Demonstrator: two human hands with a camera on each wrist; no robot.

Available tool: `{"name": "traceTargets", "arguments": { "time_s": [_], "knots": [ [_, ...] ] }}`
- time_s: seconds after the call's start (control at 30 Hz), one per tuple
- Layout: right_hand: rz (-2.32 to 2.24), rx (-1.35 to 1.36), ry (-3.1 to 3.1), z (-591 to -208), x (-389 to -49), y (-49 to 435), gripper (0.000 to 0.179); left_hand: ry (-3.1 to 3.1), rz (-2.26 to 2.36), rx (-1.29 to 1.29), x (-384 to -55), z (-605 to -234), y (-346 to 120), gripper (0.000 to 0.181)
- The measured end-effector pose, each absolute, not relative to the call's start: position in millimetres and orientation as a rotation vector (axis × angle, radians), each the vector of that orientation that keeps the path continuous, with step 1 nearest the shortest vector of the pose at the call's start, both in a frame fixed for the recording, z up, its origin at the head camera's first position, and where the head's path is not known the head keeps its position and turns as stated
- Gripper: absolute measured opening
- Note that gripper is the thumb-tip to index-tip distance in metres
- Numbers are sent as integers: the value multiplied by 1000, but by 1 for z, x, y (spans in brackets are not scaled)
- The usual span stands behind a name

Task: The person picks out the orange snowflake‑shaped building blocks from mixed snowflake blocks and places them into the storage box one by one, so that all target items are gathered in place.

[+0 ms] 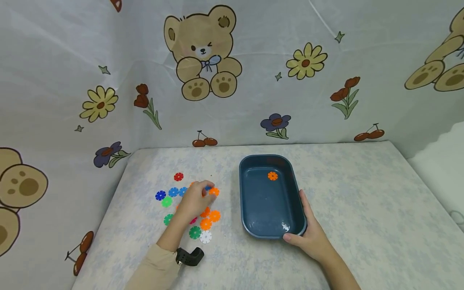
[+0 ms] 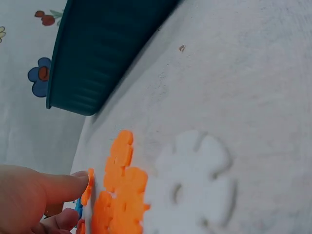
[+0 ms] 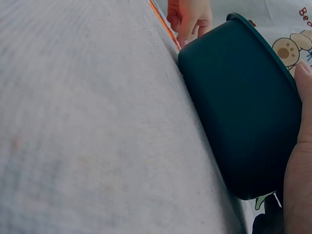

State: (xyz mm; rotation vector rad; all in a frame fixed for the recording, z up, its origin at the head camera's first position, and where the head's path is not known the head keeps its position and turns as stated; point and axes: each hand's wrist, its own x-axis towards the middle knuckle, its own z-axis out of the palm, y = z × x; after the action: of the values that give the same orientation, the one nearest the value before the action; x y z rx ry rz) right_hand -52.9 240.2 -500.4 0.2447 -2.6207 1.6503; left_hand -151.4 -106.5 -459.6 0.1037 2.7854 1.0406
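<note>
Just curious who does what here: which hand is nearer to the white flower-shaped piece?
Left. The left hand is just beyond the white piece; the right hand is farther away, off to the right, holding the blue tray by its near right corner.

1 tray (image 1: 266, 213), 3 visible green discs (image 1: 195, 232) (1 paler), 1 white disc (image 1: 206, 237).

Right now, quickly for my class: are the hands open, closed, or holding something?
Left hand: at an orange piece; whether it grips it cannot be told.
Right hand: holding the blue tray.
</note>
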Motion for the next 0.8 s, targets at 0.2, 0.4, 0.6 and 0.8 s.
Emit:
{"name": "traceTargets", "arguments": {
  "time_s": [0.2, 0.4, 0.6, 0.8],
  "knots": [
    [1667, 253, -2609, -501, -53, 241, 130, 2797, 1003, 143, -155, -465, -105, 27],
    [1684, 261, -2599, -502, -53, 241, 130, 2777, 1015, 103, -158, -465, -105, 26],
    [1694, 275, -2590, -502, -52, 241, 131, 2753, 1034, 60, -160, -464, -105, 28],
    [1688, 289, -2583, -501, -52, 241, 131, 2749, 1081, 96, -158, -463, -106, 26]
  ]
}}
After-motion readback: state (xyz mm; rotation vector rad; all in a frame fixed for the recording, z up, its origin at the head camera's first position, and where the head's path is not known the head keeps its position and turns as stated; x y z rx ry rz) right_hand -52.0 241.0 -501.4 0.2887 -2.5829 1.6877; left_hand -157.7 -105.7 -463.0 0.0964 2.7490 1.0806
